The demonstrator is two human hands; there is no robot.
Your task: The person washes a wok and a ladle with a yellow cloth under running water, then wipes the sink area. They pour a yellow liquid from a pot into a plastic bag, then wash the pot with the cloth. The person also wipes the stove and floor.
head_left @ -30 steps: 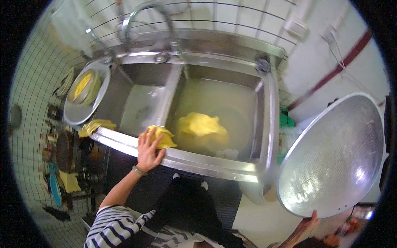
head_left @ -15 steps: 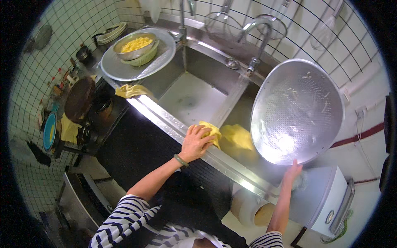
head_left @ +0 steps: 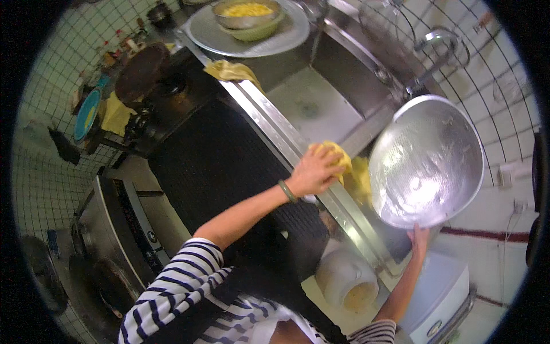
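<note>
My left hand point(head_left: 314, 171) is closed around a bunched yellow cloth point(head_left: 339, 156) above the sink's front rim, close to the divider between the two bowls. My right hand point(head_left: 419, 236) grips the near rim of a large, shiny metal colander point(head_left: 427, 155). Tilted on its side over the right-hand sink bowl, the colander turns its wet inside towards me. The fingers behind its rim are hidden. Between cloth and colander, something yellow point(head_left: 361, 180) shows in the right-hand bowl; I cannot tell whether it is another cloth.
A silver tray point(head_left: 212, 35) at the sink's far left bears a metal bowl of yellow pieces point(head_left: 247, 10) in a green basket point(head_left: 252, 33). Another yellow cloth point(head_left: 234, 71) drapes over the sink edge. A curved faucet point(head_left: 427, 74) rises behind the colander. A whitish container point(head_left: 346, 278) stands below.
The whole view has turned and shifted, so the sink sits higher and further right. The colander looks more tilted and narrower. Both hands keep their holds.
</note>
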